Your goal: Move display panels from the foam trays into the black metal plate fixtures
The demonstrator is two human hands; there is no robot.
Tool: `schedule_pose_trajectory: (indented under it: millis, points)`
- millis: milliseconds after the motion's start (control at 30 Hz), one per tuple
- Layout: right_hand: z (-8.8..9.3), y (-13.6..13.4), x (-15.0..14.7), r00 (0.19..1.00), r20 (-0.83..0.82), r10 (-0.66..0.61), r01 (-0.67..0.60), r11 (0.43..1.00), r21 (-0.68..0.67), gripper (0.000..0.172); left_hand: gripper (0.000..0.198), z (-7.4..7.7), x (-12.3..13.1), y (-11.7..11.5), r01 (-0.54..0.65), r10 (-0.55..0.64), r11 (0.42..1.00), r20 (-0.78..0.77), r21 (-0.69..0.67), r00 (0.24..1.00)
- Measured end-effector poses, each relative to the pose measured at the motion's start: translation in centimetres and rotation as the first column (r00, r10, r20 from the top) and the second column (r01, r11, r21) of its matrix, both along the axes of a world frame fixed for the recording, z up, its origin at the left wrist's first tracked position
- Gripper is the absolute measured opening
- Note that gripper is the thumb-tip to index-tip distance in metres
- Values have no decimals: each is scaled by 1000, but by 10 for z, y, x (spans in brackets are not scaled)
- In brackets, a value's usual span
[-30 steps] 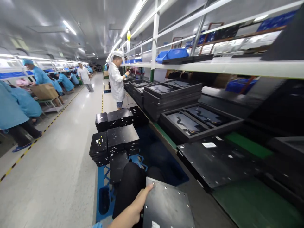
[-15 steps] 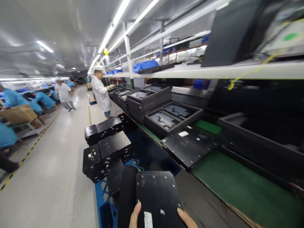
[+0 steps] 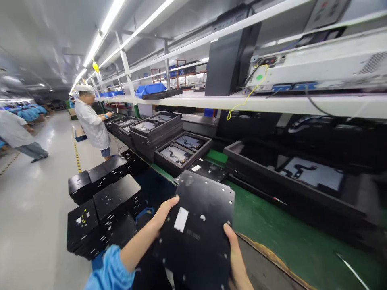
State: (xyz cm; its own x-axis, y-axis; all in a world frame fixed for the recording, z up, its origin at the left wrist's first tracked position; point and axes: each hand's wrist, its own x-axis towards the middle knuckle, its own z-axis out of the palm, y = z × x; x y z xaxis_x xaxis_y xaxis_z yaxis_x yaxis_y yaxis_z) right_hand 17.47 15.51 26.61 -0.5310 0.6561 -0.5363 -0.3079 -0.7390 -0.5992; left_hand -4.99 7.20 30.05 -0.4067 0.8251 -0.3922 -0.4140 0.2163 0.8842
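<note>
Between my hands is a black rectangular plate (image 3: 208,245), possibly more than one stacked, with a white label and small pale dots along its edges. My left hand (image 3: 165,211) grips its left edge, thumb on top and the other fingers hidden beneath. On the right edge, my right hand (image 3: 236,249) holds it the same way. The plate is tilted and its far end reaches over the edge of the green bench (image 3: 256,217). Just beyond it lies another black plate (image 3: 208,169) with a white label, partly covered by the held one.
Stacks of black plates (image 3: 116,197) stand on a blue pallet (image 3: 97,262) at left. Foam trays (image 3: 181,150) with grey panels line the bench; a larger tray (image 3: 302,189) sits at right. A thin rod (image 3: 352,270) lies nearby. A co-worker (image 3: 92,121) stands farther along.
Both hands have raised the black plate and brought it forward toward the bench. The view has turned right, showing more of the larger tray. A person in the aisle has come closer.
</note>
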Motion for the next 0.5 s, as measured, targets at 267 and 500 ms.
schedule_pose_trajectory:
  millis: [267, 500]
  points:
    - [27, 74, -7, 972, 66, -225, 228, 973, -38, 72, 51, 94, -55, 131, 266, -279, 960, -339, -87, 898]
    - [43, 140, -45, 923, 102, -372, 364, 927, 85, 48, 47, 40, -94, 99, -103, 418, 860, -573, 500, 704]
